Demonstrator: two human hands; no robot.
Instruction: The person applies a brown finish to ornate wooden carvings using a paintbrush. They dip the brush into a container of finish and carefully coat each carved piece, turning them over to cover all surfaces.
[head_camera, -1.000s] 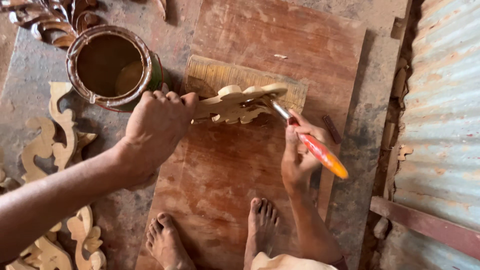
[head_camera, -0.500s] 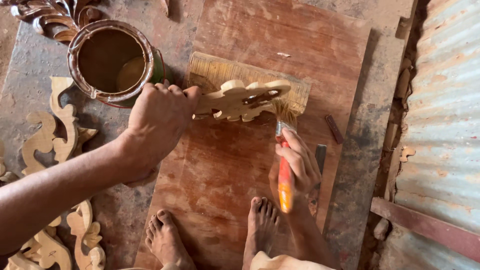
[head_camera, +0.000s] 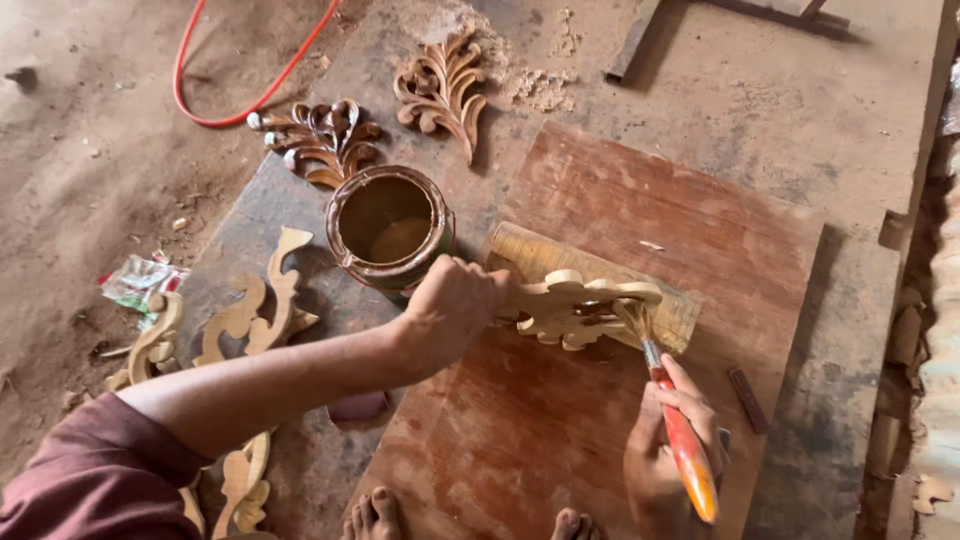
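A: Your left hand (head_camera: 452, 300) is clamping one end of the pale, scroll-shaped carved wooden ornament (head_camera: 575, 305), which is resting on a ribbed tan block (head_camera: 680, 310) near the far left edge of the reddish-brown plywood board (head_camera: 640, 210).

B: And your right hand (head_camera: 665, 445) is wrapping shut around the orange-handled paintbrush (head_camera: 672, 420), bristles touching the ornament's right tip.

A: That carving is looking light and stiff, I'd judge, but those thin curls are reading as fragile.

B: So you're gripping the thicker stem end, which seems the safest hold. Wet finish could be making it slippery.

A: The open round tin of brown finish (head_camera: 390, 232) is sitting just beside your left knuckles, off the board's left edge.
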